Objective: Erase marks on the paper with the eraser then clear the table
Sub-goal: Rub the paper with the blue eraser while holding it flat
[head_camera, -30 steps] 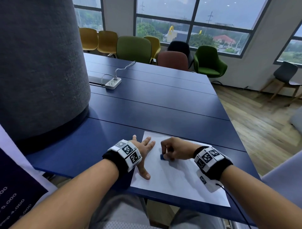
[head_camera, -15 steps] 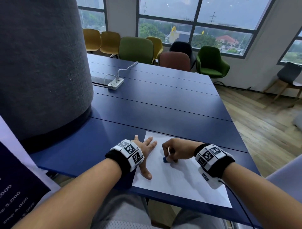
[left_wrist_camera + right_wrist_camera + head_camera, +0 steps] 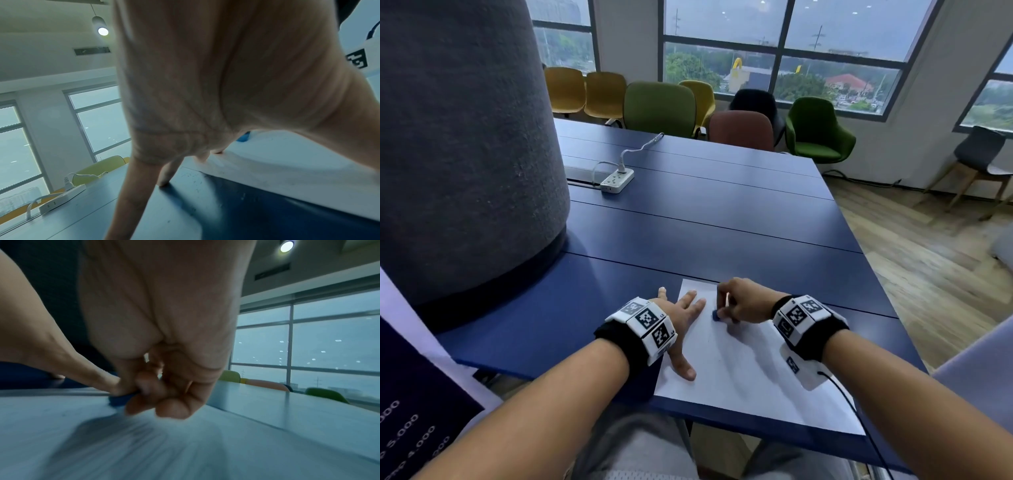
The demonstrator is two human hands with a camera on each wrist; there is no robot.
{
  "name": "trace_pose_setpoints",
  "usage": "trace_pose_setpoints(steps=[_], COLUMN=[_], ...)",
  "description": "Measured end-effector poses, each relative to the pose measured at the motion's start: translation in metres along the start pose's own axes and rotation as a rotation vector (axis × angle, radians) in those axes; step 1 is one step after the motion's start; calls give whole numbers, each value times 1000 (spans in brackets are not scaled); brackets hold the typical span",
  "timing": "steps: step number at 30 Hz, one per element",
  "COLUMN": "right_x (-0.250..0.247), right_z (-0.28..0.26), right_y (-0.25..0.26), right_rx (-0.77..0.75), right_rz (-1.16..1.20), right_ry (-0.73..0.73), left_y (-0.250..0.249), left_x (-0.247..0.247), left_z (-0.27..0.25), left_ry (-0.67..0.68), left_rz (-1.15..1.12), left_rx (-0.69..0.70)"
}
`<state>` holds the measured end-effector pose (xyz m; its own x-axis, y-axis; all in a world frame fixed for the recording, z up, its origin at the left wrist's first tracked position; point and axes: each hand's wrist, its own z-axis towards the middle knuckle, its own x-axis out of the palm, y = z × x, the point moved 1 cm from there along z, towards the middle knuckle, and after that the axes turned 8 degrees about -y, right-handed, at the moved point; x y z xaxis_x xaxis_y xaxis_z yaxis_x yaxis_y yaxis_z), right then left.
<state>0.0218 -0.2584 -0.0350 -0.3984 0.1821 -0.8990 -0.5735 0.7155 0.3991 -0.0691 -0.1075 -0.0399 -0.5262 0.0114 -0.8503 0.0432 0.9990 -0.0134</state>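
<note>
Eraser (image 3: 716, 315) pinched in right hand (image 3: 743, 301), pressed on paper (image 3: 743, 370); left hand (image 3: 681, 315) flat, fingers spread, pinning paper edge on tabletop (image 3: 688, 219).

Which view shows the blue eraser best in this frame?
The head view: the eraser sits on the paper, pinched by the right hand. In the right wrist view it is blurred under the fingers; the left wrist view catches only a sliver.
</note>
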Motion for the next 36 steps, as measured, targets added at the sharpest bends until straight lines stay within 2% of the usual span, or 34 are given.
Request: trace_pose_setpoints(steps=[2,3,4,7,9,15,20,24,26,31,32,36], right_x=[4,5,6,2,-1,7,7,5,7,5,5,10], right_z=[6,4,1,-13,-15,-16,-36,-26,-30,-47,-45,-38], right_y=[0,-1,-1,1,3,1,1,3,1,0,0,-6], right_rx=[25,15,-5,-55,-39,28,-40,5,-14,-54,-40,12], right_rz=[2,12,22,4,-17,11,21,63,77,5,24,100], right_ry=[-148,-160,-124,124,198,-77,176,6,-28,268,251,18], left_y=[0,0,0,0,0,0,0,1,1,-2,-2,0], left_x=[0,0,1,1,1,0,1,1,1,-2,-2,1], left_z=[1,0,1,0,-1,-1,-1,-1,-1,-3,-3,-1], left_ry=[2,3,1,-8,-6,-7,-1,-6,-4,2,2,0], left_rz=[-2,-1,4,12,13,-7,-6,-20,-27,-13,-14,-34], left_rx=[7,7,7,6,3,5,8,10,13,19,19,14])
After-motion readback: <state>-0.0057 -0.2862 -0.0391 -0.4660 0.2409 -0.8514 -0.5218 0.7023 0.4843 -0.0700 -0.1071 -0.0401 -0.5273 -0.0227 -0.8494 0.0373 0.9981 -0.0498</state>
